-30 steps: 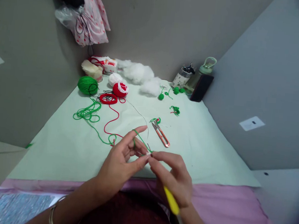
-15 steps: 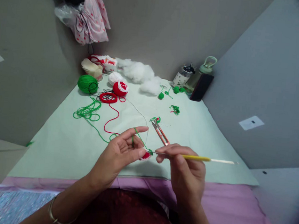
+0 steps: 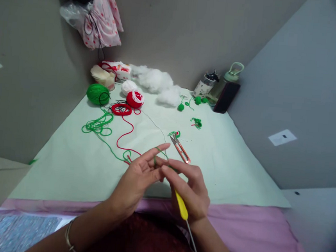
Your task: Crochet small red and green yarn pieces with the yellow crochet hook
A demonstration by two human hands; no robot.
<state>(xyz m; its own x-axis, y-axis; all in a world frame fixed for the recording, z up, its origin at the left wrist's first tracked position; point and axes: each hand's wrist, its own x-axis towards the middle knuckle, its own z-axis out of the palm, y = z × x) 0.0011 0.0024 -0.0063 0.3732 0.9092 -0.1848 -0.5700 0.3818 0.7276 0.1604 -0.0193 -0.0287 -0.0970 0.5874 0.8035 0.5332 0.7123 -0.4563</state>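
My left hand (image 3: pixel 135 180) pinches a small crochet piece between thumb and fingertips; the fingers of both hands hide nearly all of it. Green yarn (image 3: pixel 163 153) loops round the raised left index finger and runs down to the piece. My right hand (image 3: pixel 193 193) keeps a yellow-handled crochet hook (image 3: pixel 181 205) tucked in its palm, the metal shaft end pointing down towards the wrist. Its thumb and forefinger meet the left fingertips at the piece. Just beyond the hands lie orange thread snips (image 3: pixel 182 151), next to a small green-and-red crochet bit (image 3: pixel 177 134).
A green yarn ball (image 3: pixel 98 94), a red-and-white yarn ball (image 3: pixel 135 99) and a red yarn coil (image 3: pixel 121 109) sit at the left. White stuffing (image 3: pixel 156 80) lies along the back wall. A bottle (image 3: pixel 218 87) and a phone (image 3: pixel 227 98) stand at the back right.
My right hand has moved left against the left fingertips, and the hook has swung from lying level to pointing down. The red-and-white part of the piece has gone out of sight.
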